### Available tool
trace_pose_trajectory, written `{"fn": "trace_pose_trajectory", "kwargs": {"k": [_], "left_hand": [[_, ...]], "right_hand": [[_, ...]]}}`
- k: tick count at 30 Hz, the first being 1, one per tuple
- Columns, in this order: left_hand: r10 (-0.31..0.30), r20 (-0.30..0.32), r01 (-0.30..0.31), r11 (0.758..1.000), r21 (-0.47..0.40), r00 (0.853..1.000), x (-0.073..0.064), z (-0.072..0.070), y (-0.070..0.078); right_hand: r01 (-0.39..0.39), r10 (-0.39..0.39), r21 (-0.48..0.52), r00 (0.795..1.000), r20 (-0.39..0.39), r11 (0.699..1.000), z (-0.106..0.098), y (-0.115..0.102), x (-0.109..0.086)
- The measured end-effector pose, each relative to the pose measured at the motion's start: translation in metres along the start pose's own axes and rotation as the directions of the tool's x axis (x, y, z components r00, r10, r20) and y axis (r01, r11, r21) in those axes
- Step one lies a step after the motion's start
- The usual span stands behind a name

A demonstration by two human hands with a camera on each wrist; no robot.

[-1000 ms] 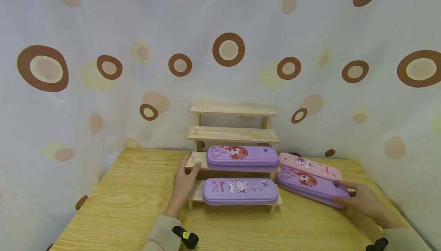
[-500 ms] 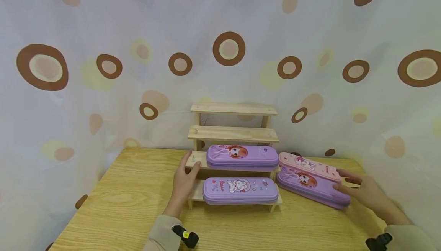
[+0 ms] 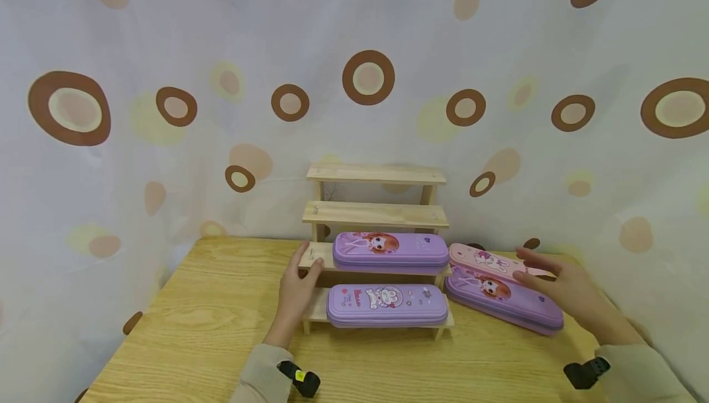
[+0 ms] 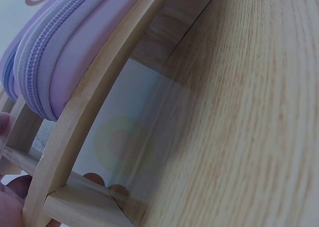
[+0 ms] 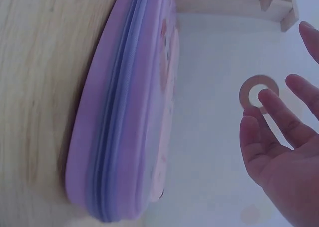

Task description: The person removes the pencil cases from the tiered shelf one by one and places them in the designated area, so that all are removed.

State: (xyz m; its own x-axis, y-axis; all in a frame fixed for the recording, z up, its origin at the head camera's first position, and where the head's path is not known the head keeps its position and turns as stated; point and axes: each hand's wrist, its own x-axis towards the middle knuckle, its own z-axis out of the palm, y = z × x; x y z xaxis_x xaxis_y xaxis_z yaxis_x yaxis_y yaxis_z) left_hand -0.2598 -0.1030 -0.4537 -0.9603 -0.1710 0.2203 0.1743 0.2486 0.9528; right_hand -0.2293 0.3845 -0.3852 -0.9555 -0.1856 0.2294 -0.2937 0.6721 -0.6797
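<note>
My left hand (image 3: 295, 292) grips the left end of the second step of a wooden stepped rack (image 3: 376, 213). A purple pencil case with a doll print (image 3: 407, 249) lies on that step. On the bottom step lies a lilac pencil case with a bunny print (image 3: 354, 314); its zipper shows large in the left wrist view. To the right, a pink pencil case (image 3: 468, 256) lies behind another doll-print purple case (image 3: 526, 306), overlapping it. My right hand (image 3: 578, 295) hovers over the pink case's right end, hiding part of it. In the right wrist view its fingers (image 5: 284, 117) are spread, holding nothing.
The rack's two upper steps (image 3: 376, 173) rise towards a patterned curtain (image 3: 194, 52) that surrounds the table. The wooden tabletop (image 3: 183, 329) extends left and in front of the rack. Cameras (image 3: 299, 379) are strapped to both wrists.
My right hand has let go of the right end of the purple case, lifted, and moved left and back over the pink case. The left hand and the cases stay in place.
</note>
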Motion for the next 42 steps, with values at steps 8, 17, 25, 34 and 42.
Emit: {"fn": "trace_pose_trajectory", "kwargs": {"k": [8,17,25,34,42], "left_hand": [[0.003,0.001,-0.003,1.000,0.002,1.000,-0.001,0.000,0.002],[-0.011,-0.002,0.011,1.000,0.009,1.000,-0.001,0.000,0.001],[-0.007,-0.006,0.007,1.000,0.009,1.000,0.000,0.000,0.000],[-0.004,-0.007,0.004,1.000,0.015,1.000,0.000,0.000,-0.001],[-0.002,-0.005,0.002,1.000,0.021,1.000,0.000,0.000,-0.004]], "right_hand": [[0.057,-0.056,0.044,0.998,-0.009,0.997,0.013,-0.023,0.010],[0.139,-0.141,0.115,0.990,0.013,0.984,0.025,-0.048,0.022],[0.140,-0.149,0.168,0.988,0.040,0.976,0.034,-0.064,0.029],[0.148,-0.156,0.146,0.987,0.044,0.978,0.048,-0.075,0.042],[0.257,-0.263,0.141,0.964,0.023,0.956,0.065,-0.077,0.057]]}}
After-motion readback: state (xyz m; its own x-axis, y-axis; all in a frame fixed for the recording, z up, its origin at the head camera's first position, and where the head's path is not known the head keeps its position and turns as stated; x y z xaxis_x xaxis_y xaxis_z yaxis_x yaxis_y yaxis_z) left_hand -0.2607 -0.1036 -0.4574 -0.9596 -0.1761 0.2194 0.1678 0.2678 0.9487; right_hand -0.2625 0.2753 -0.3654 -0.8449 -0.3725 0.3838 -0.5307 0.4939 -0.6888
